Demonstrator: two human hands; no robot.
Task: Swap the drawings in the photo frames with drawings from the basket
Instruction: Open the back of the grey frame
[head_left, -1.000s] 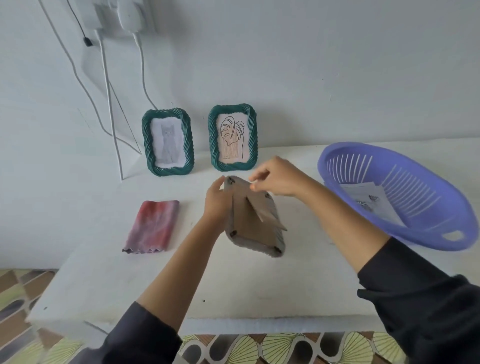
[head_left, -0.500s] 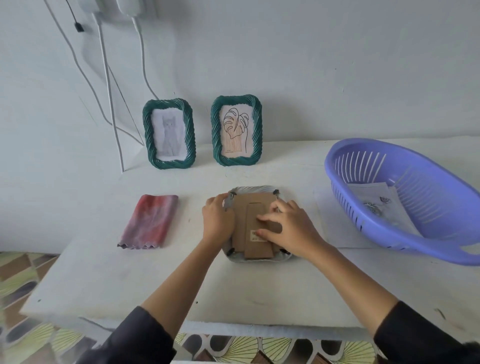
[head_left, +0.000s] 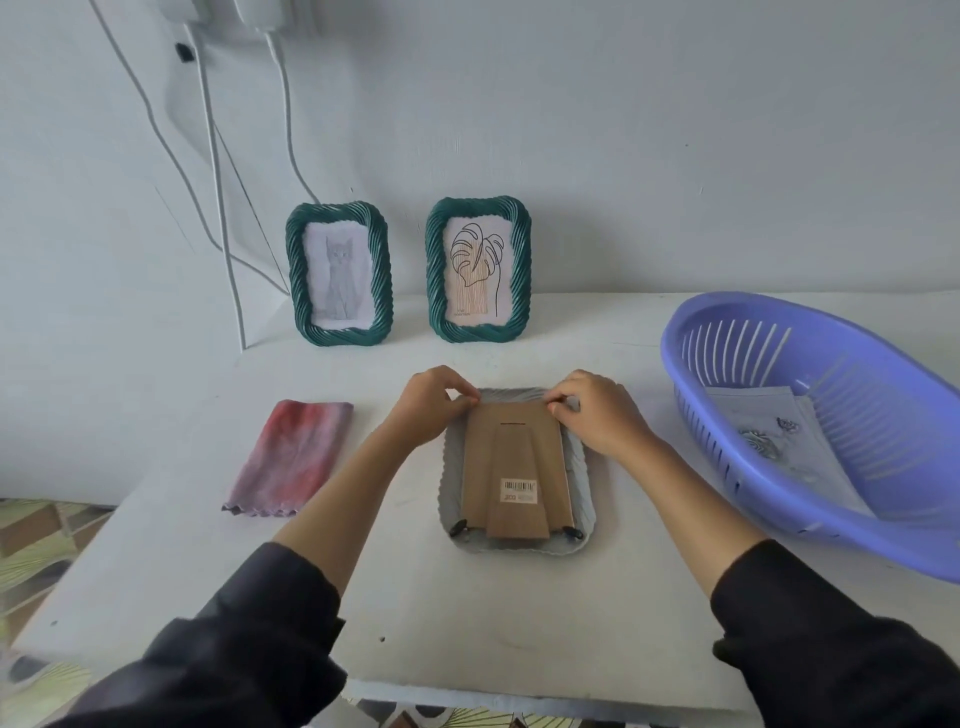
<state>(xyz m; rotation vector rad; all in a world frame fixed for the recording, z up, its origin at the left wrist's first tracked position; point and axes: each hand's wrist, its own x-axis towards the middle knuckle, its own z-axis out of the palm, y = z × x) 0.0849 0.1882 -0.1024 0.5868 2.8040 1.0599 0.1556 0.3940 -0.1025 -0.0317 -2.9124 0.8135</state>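
A photo frame (head_left: 581, 467) lies face down in the middle of the white table (head_left: 467, 623), its brown cardboard back (head_left: 514, 467) with a barcode sticker facing up. My left hand (head_left: 431, 405) pinches at the back's far left corner. My right hand (head_left: 592, 410) pinches at its far right corner. Two green twisted frames stand against the wall: one with a cat drawing (head_left: 338, 274), one with a leaf drawing (head_left: 478, 270). The purple basket (head_left: 779, 332) at the right holds paper drawings (head_left: 779, 441).
A folded red and purple cloth (head_left: 291, 457) lies left of the face-down frame. White cables (head_left: 213, 171) hang down the wall at the left. The table's front edge runs just above my sleeves.
One second ago I held the frame up off the table with both hands. It now lies flat and face down, and both hands have moved to its far corners.
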